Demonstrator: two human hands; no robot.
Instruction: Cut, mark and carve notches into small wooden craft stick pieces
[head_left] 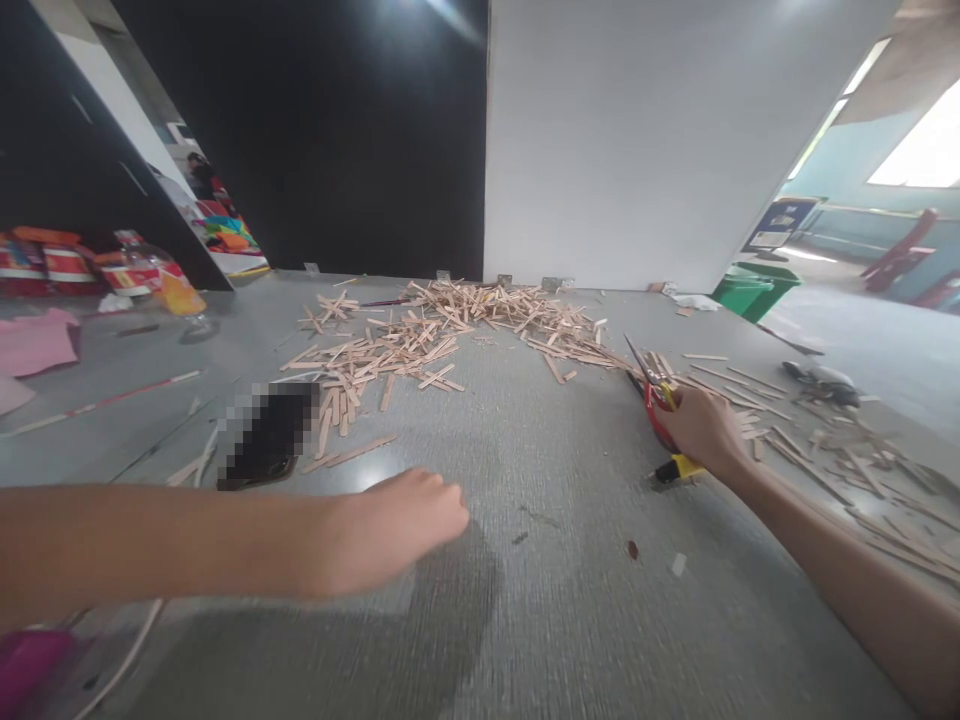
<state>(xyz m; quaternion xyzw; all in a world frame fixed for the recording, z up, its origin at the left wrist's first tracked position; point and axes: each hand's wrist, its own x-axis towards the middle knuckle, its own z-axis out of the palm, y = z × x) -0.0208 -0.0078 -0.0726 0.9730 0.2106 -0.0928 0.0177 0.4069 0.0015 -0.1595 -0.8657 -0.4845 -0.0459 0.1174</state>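
Observation:
My left hand [420, 515] is closed in a fist above the grey surface, knuckles forward; whatever its fingers may hold is hidden. Off to the right, my right hand [705, 425] grips red-handled scissors [654, 405], their pointed metal end facing the wall. A yellow and black handle [679, 467] sticks out beneath that same hand; the rest of this tool is covered. Beyond both hands spreads a heap of wooden craft sticks [420, 335]. A dark phone [274, 430], partly pixelated, lies past my left forearm.
More loose sticks [802, 465] are scattered at the right. A bottle with orange contents [178, 290] and pink paper [37, 342] are at the left. Black and white panels [585, 150] rise behind the heap. Green bins [754, 290] stand at the far right; a white cable [135, 655] runs lower left.

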